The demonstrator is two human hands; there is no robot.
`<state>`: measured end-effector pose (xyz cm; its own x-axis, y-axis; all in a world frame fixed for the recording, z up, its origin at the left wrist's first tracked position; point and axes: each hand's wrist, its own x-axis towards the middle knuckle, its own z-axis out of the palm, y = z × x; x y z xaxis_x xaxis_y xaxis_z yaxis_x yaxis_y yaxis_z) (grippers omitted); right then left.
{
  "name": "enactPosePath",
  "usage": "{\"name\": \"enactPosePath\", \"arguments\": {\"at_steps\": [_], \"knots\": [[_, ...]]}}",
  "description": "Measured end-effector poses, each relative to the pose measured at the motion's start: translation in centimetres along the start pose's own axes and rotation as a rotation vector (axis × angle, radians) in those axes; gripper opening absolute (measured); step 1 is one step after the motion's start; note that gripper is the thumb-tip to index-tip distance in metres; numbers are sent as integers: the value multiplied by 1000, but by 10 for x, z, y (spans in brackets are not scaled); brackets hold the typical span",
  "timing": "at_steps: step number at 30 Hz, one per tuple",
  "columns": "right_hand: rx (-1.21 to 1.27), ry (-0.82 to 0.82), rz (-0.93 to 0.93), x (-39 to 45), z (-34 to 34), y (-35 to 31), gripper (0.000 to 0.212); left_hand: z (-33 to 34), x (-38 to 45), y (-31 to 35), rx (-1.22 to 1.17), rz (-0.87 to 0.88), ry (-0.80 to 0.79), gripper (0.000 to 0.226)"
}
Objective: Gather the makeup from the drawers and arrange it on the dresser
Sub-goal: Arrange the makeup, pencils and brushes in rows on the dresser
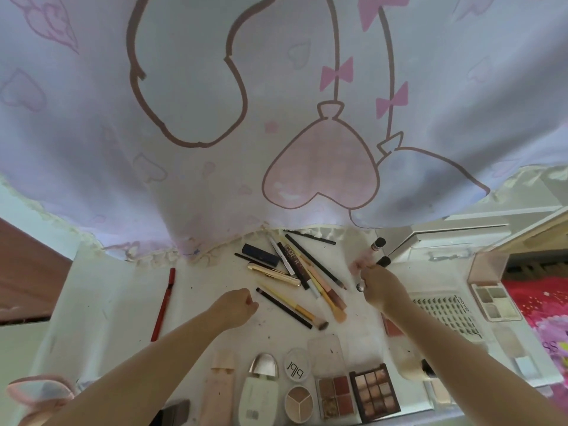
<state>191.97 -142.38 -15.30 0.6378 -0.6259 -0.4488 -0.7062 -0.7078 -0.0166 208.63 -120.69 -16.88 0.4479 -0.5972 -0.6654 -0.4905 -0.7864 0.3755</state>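
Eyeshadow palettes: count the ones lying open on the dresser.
4. A round palette at the front edge, a red-toned palette to its right, a nine-pan palette next along, and a pale palette at the far right. Others may be hidden under the arms.

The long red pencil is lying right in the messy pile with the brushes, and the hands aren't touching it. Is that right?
Not quite. The red pencil lies on its own at the left of the dresser top, well apart from the pile of brushes and pencils. The head view shows it. You are right that neither hand touches it.
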Motion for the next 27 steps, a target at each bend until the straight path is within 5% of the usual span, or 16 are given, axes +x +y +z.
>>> {"name": "enactPosePath", "arguments": {"at_steps": [6, 11, 21, 27], "knots": [[-16, -20, -22, 0, -1, -2, 46, 2, 1, -2, -18, 4, -14, 16], [-111, 116, -45, -13, -12, -1, 47, 1, 1, -7, -28, -4, -13, 20], [-191, 205, -110, -33, -11, -16, 34, 7, -4, -13, -74, -18, 11, 22], [54, 3, -82, -20, 6, -34, 32, 8, -8, -17, -70, -19, 21, 22]]}}
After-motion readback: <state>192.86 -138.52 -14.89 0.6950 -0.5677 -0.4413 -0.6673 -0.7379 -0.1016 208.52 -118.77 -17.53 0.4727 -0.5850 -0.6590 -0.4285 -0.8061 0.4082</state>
